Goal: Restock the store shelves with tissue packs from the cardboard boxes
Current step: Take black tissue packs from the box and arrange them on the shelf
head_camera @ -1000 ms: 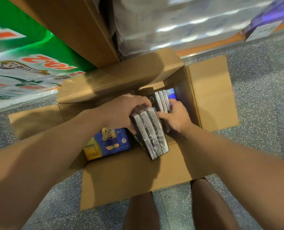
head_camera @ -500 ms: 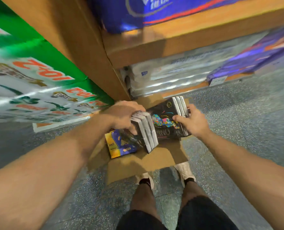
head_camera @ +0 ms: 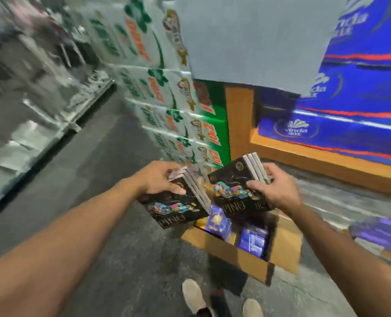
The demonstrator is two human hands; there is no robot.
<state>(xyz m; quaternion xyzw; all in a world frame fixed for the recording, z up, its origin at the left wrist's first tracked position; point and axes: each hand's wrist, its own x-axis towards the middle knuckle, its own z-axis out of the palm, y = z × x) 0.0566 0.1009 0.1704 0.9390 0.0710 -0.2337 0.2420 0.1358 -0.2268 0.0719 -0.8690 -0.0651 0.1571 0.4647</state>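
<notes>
Black tissue bundles are held one per hand, both lifted clear above the cardboard box [head_camera: 240,255]. The left hand [head_camera: 158,179] is curled over the top of the left bundle [head_camera: 178,207], thumb on the printed face, other fingers [head_camera: 174,173] wrapped over the far edge. The right hand [head_camera: 274,191] is curled round the right bundle [head_camera: 238,193] the same way, thumb in front, remaining fingers hidden behind.

Risks, as judged:
- Each bundle looks to be several thin packs side by side; whether they are wrapped together cannot be told. A single pack could slide out below the fingers and drop back into the box.
- The bundles' near corners are close together between the hands; a knock there could loosen a grip.
- The view is heavily blurred, so the aim at a shelf slot may be poor.

Blue packs [head_camera: 251,241] lie in the box beneath the fingers. Beyond the fingertips: stacked green-and-white cartons [head_camera: 185,124], a wooden shelf [head_camera: 327,161] filled with blue Vinda packs [head_camera: 350,110]. No free slot is visible there.
</notes>
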